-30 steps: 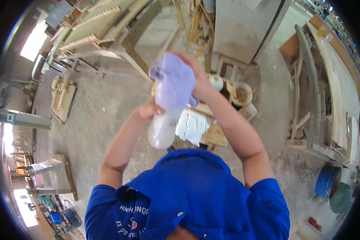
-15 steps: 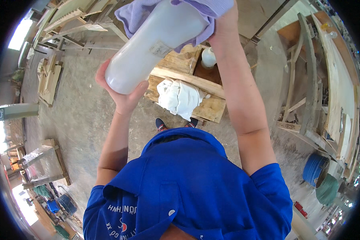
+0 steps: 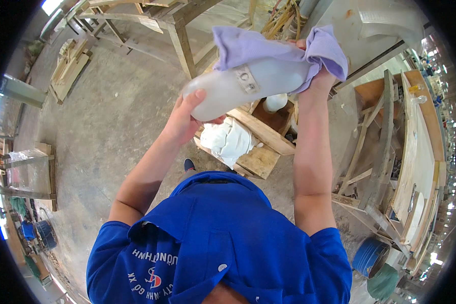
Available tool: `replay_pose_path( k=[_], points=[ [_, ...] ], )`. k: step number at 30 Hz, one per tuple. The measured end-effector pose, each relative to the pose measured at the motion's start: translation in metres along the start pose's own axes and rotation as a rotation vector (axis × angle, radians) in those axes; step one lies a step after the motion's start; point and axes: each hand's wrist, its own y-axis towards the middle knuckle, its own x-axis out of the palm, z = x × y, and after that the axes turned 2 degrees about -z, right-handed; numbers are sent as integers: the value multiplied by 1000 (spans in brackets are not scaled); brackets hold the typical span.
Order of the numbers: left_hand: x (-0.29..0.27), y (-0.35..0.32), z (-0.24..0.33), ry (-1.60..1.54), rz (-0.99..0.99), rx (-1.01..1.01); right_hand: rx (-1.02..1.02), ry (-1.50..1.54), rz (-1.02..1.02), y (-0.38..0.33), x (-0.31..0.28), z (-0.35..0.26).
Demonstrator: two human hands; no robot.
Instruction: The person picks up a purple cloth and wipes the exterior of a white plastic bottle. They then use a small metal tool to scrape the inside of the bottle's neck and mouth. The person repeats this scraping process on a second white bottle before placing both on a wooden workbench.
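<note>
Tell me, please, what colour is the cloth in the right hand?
Pale lilac cloth, seen best in the head view.

Both hands are holding a long pale bottle point(image 3: 243, 88) up at chest height, so open air is lying all around it. Taking the wooden crate point(image 3: 261, 147) on the floor as the landmark: directly above it the left hand point(image 3: 187, 114) is gripping the bottle's end, and the right hand point(image 3: 316, 76), wrapped in a purple cloth point(image 3: 268, 48), is closing off the space up and to the right. A white bundle point(image 3: 228, 139) is filling the crate's left side. Left of the crate, bare concrete floor point(image 3: 111, 116) is stretching wide and unobstructed. Beyond the crate a table leg point(image 3: 182, 45) is standing. Right of it, stacked timber frames point(image 3: 385, 152) are crowding the passage.
</note>
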Motion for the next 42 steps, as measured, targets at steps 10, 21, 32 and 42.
replay_pose_path(
  k=[10,21,32,42],
  points=[
    [-15,13,-20,841,112,666,-44,-110,389,-8,-19,14],
    [0,-10,8,-68,-117,-190,-60,-147,23,-6,29,-25],
    [-7,0,-28,101,84,-31,-4,-176,204,6,-3,-9],
    [-11,-5,-58,-734,-173,-626,233,-64,219,7,-7,20]
  ],
)
